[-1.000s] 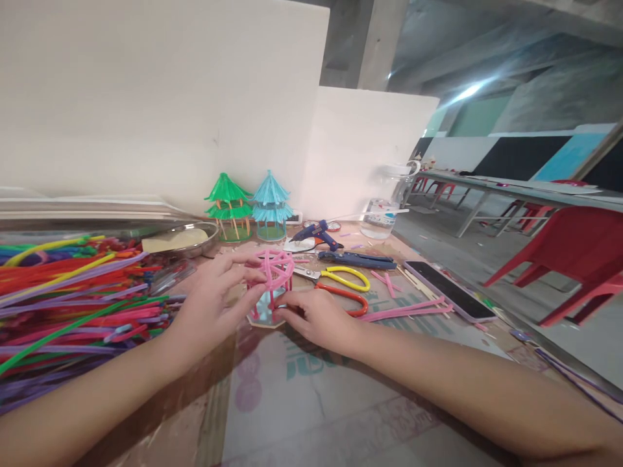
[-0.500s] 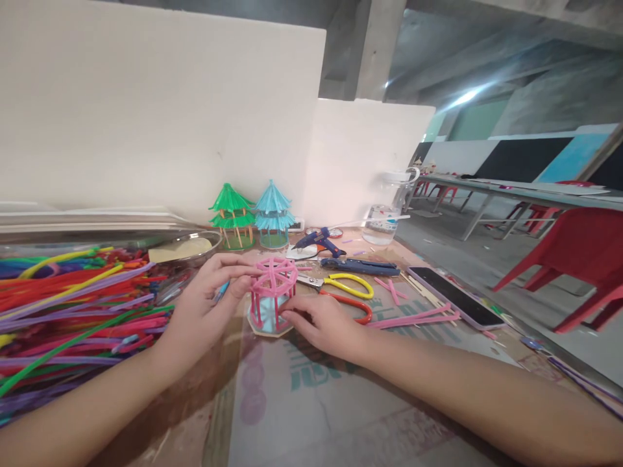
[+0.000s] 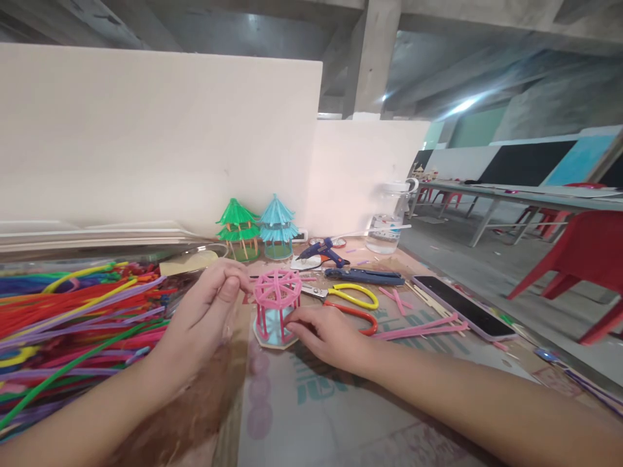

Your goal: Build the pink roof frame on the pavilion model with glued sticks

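Gripping a post of the pink frame (image 3: 278, 290) with your right hand (image 3: 328, 334), you have it upright on the printed sheet (image 3: 311, 425), scissors (image 3: 321, 294) to its right. Your left hand (image 3: 207, 308) curls just beside it, apart; whether it holds anything cannot be told.

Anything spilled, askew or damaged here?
Nothing stands out: the pink spoke-topped frame stands upright at the right hand, and the crossed pink scraps near the yellow-and-orange-handled scissors look like ordinary clutter.
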A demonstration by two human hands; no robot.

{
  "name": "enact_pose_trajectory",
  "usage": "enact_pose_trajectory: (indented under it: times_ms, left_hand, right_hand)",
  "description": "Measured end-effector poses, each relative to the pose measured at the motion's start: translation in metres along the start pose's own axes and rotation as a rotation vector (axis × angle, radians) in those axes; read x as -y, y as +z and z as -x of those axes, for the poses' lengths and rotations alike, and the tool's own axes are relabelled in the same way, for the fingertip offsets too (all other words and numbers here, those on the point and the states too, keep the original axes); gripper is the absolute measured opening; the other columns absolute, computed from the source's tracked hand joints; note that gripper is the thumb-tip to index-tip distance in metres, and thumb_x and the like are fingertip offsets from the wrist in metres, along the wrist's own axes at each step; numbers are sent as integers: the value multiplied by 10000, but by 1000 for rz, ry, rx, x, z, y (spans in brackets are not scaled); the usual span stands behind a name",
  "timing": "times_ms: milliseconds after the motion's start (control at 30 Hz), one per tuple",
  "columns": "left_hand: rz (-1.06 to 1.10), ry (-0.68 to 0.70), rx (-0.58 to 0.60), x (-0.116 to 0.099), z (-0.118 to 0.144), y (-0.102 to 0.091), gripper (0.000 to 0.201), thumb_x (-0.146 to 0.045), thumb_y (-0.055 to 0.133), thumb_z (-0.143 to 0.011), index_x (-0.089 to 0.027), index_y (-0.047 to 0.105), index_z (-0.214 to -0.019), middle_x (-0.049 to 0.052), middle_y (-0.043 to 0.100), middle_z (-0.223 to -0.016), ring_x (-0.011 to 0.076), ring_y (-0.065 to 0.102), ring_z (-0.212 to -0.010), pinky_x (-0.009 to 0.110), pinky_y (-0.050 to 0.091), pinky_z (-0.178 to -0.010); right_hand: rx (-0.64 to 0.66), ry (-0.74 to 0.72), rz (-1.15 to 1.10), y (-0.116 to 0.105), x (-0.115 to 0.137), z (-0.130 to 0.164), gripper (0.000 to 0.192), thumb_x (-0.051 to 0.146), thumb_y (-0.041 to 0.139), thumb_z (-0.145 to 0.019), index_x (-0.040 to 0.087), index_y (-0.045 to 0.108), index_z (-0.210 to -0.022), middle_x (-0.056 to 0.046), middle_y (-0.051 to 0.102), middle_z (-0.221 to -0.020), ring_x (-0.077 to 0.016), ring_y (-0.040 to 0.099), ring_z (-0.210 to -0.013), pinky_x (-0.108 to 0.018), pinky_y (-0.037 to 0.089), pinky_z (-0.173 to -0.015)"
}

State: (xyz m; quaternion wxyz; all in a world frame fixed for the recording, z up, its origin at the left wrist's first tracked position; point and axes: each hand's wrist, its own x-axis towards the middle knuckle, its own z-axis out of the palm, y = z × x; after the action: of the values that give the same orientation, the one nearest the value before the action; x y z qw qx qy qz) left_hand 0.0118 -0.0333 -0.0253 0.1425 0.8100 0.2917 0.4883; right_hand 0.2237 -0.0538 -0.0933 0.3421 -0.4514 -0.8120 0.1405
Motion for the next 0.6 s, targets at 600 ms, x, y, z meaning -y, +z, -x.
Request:
enact_pose_trajectory:
  times_ms: [600]
  left_hand:
    - [-75,-44,72,0,-14,-12,156,-359,563,-860,-233,597,-775,-1,599,-811,179,581,-797,291,478,-742]
  right_hand:
    - [-5,-7,11,0,-2,0,191,207,544,-942,177,723,-886,-47,743,-808,-161,642,-709,-238,409,-650]
